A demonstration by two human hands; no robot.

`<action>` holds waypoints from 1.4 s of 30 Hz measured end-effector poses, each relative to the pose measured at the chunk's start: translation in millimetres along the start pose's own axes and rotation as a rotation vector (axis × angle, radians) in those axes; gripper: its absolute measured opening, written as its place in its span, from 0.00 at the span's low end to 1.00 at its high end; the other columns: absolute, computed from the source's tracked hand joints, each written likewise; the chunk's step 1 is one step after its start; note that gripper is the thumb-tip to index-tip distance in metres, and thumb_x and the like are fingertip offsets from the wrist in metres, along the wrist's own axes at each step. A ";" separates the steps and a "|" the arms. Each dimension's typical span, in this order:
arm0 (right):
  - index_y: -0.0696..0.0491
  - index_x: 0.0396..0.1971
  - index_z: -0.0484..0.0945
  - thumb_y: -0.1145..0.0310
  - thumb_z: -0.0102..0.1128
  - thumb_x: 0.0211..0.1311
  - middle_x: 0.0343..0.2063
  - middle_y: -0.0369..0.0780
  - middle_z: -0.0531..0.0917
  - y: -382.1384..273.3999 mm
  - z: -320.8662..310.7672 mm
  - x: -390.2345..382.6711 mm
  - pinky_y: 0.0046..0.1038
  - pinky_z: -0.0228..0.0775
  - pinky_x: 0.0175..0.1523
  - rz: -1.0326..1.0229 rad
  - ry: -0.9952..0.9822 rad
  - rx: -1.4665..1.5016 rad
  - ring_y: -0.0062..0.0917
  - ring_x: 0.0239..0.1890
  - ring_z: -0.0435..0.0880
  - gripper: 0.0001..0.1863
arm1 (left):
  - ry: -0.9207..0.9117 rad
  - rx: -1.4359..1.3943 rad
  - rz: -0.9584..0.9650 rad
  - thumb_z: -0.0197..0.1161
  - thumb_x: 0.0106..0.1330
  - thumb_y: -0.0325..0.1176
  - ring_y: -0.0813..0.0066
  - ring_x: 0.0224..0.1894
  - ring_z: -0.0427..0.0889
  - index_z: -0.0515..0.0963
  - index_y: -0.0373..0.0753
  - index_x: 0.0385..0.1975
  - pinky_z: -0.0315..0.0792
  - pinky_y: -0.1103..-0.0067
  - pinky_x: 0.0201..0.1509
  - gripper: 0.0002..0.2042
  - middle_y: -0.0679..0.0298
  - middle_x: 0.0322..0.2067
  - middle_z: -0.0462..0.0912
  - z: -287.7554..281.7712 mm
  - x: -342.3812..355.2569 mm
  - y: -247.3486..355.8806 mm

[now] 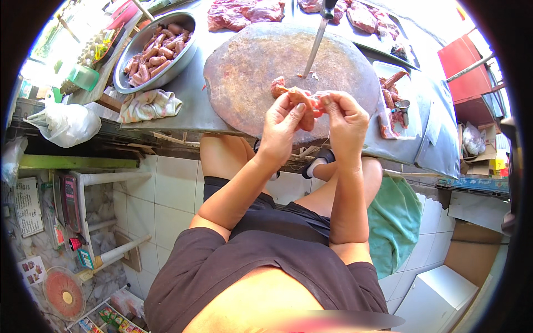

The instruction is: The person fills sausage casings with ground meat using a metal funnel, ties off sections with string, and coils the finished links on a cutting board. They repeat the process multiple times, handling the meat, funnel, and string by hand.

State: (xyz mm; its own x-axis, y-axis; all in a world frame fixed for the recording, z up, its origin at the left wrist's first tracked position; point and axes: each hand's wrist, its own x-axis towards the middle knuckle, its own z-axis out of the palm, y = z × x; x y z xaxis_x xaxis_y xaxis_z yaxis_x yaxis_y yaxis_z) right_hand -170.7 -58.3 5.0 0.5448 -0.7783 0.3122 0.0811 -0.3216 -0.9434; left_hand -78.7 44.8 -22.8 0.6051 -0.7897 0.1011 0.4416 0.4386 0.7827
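Note:
My left hand (283,126) grips a reddish sausage (304,114) over the near part of a round, worn chopping board (239,72). My right hand (347,116) pinches a pale, thin strand at the sausage’s right side, beside some red meat between my fingers; whether it is casing or string I cannot tell. A small meat piece (278,85) shows just beyond my left fingers. A knife (315,47) stands point down on the board behind my hands.
Left: steel bowl (125,77) of sausages, cloth (147,106), white bag (65,122). Behind: trays of raw meat (247,14). Right: white tray (397,69) with meat and a metal tool (402,108). My knees are below the metal table (441,133); green cloth (391,233) lies beside me.

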 end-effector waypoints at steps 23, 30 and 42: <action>0.62 0.38 0.86 0.73 0.59 0.72 0.23 0.36 0.84 -27.4 -39.5 3.8 0.19 0.72 0.34 0.236 -0.244 0.120 0.16 0.26 0.81 0.09 | -0.241 0.483 -0.047 0.66 0.69 0.32 0.78 0.36 0.80 0.81 0.31 0.49 0.74 0.79 0.43 0.14 0.65 0.38 0.83 9.8 2.3 24.1; 0.64 0.40 0.85 0.73 0.56 0.74 0.30 0.45 0.89 -20.0 -61.5 6.3 0.24 0.81 0.42 0.248 -0.102 0.035 0.24 0.30 0.87 0.11 | -0.198 0.075 -0.258 0.61 0.74 0.34 0.86 0.20 0.61 0.82 0.31 0.36 0.57 0.86 0.26 0.11 0.73 0.18 0.68 -12.8 2.8 38.0; 0.63 0.40 0.86 0.75 0.58 0.72 0.29 0.42 0.87 -3.0 -102.7 6.9 0.24 0.80 0.42 0.237 0.145 -0.012 0.23 0.31 0.86 0.09 | -0.204 -0.422 -0.140 0.57 0.76 0.32 0.77 0.26 0.65 0.77 0.33 0.38 0.65 0.74 0.41 0.08 0.68 0.23 0.66 -66.6 14.8 64.4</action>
State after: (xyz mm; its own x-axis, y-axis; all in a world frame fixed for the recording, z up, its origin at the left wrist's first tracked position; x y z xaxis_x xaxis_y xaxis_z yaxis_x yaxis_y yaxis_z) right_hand -252.9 -118.0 21.5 0.4221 -0.9014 0.0968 -0.0443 -0.1272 -0.9909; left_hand 2.9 89.9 -11.9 0.3967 -0.9031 0.1642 0.7651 0.4242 0.4845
